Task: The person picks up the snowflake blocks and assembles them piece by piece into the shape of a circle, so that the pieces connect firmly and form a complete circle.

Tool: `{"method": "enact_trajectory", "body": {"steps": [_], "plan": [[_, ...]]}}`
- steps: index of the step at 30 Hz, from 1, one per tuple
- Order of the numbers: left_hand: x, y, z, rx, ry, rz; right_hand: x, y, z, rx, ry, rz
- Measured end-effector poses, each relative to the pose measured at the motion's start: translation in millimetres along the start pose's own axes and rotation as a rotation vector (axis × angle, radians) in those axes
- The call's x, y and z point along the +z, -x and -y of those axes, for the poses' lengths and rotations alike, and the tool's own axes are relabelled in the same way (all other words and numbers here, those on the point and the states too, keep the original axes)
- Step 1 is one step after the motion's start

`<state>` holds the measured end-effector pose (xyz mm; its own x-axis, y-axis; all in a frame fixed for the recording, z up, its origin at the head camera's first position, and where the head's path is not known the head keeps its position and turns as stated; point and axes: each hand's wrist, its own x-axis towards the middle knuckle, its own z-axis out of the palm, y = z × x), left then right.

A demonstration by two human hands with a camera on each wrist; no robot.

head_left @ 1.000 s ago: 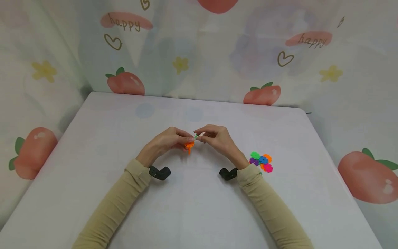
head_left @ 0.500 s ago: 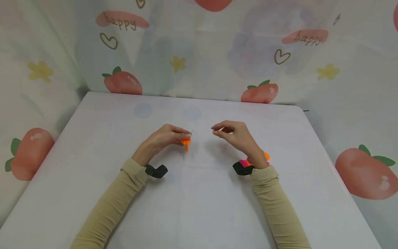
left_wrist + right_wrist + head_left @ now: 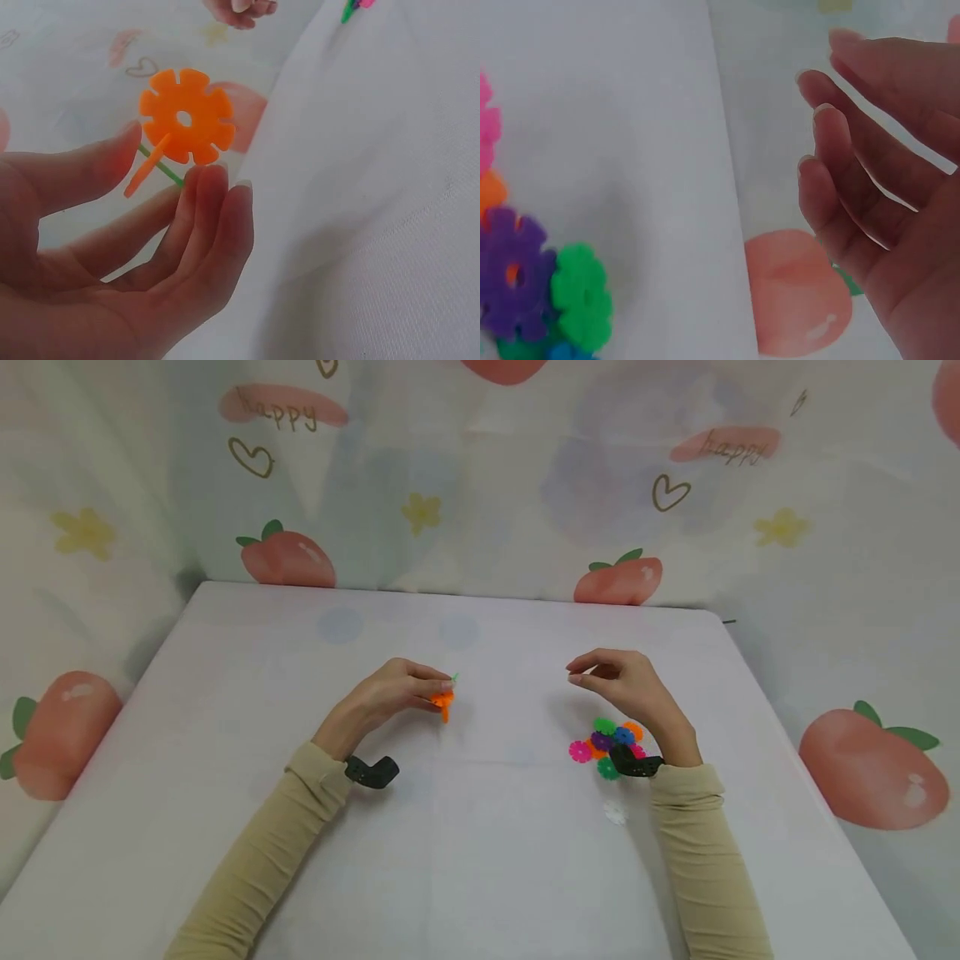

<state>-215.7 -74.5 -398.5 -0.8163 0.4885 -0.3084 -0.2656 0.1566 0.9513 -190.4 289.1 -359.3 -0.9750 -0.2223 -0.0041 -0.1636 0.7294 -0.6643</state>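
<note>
My left hand [image 3: 386,695] pinches a joined set of notched plastic snowflake discs between thumb and fingers. In the left wrist view an orange disc [image 3: 196,101] faces the camera, a second orange disc [image 3: 148,166] is seen edge-on, and a thin green disc [image 3: 163,166] shows between thumb and fingers. Fingers partly hide how they join. My right hand [image 3: 633,687] hovers over the table with relaxed, bent fingers and nothing between them. Just below it lies a pile of loose discs, including a purple disc [image 3: 514,274], a bright green disc [image 3: 582,296] and a pink disc [image 3: 580,751].
A white disc [image 3: 616,812] lies apart, nearer the front of the white table [image 3: 480,877]. Dark wrist cameras are worn at both cuffs; the right camera [image 3: 633,762] overlaps the pile in the head view. A printed curtain [image 3: 495,510] hangs behind the table.
My right hand has drawn away from the left hand and moved right, uncovering more of the pile and the white disc. The left hand keeps its grip on the joined discs, nearly still.
</note>
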Motion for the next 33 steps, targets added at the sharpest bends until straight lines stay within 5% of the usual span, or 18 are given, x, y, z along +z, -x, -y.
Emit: {"method": "enact_trajectory", "body": {"steps": [14, 25, 33], "plan": [[-3.8, 3.5, 2.3, -0.007, 0.025, -0.015, -8, 30.2, -49, 0.106, 0.159, 0.093], [-3.9, 2.1, 2.5, -0.003, 0.002, -0.022, -1, 34.1, -58, 0.156, 0.209, 0.150], [-2.5, -1.1, 2.1, 0.003, -0.003, -0.021, 2, 30.9, -60, 0.113, 0.194, 0.112]]}}
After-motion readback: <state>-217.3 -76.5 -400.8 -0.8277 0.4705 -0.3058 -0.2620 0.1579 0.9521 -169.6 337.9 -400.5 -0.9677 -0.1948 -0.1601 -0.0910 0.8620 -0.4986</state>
